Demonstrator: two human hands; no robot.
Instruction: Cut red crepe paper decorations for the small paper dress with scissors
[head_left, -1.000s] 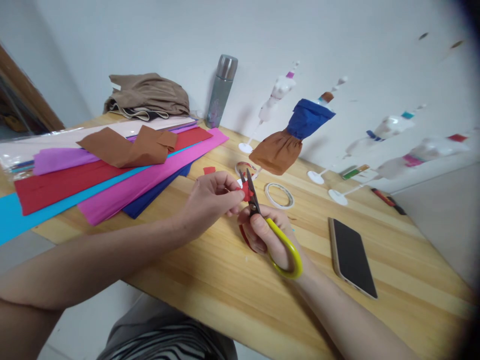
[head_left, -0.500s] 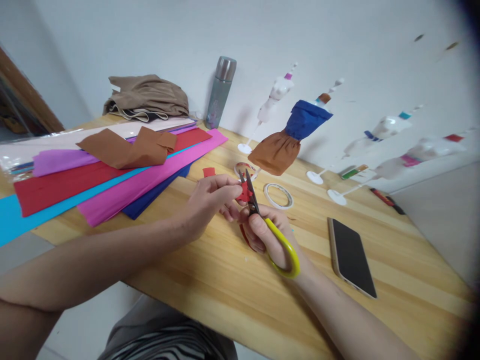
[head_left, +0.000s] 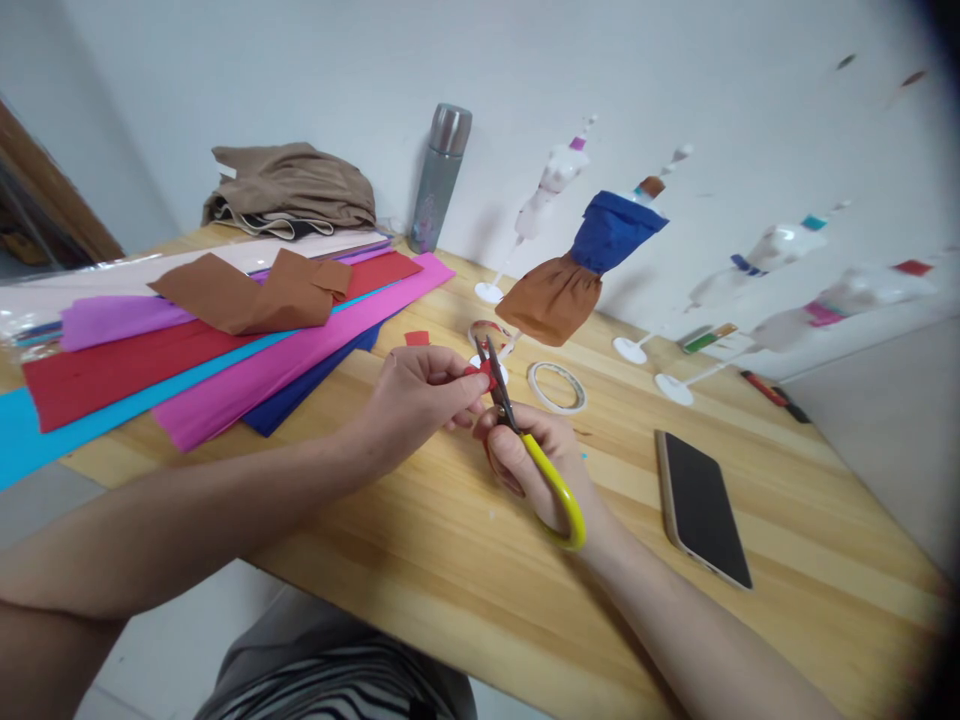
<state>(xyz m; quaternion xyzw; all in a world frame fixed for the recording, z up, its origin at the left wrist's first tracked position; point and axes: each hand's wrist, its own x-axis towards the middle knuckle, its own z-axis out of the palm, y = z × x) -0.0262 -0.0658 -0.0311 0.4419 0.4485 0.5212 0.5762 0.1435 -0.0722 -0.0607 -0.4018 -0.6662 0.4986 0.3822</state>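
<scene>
Just in front of me, my left hand (head_left: 427, 400) pinches a small red piece of crepe paper (head_left: 482, 374) between thumb and fingers. My right hand (head_left: 529, 455) is wrapped round yellow-handled scissors (head_left: 553, 485), their tips pointing away from me. The blades stand slightly apart at the right side of the red piece; whether they touch it I cannot tell. Another red scrap (head_left: 417, 339) lies on the wooden table (head_left: 420, 570) beyond my left hand. Behind the scissors stands a small dress form in a blue top (head_left: 615, 235) and a gathered brown skirt (head_left: 551, 298).
Coloured paper sheets (head_left: 225, 385) and folded brown cloth (head_left: 300, 190) lie at left. A flask (head_left: 441, 180) stands by the wall. Several white dress forms (head_left: 787, 245) line the back right. A tape roll (head_left: 556, 387) and phone (head_left: 705, 508) lie at right.
The red piece shows less between my fingers, and the red strip hanging below my hands is out of sight. My right hand with the scissors has shifted slightly left.
</scene>
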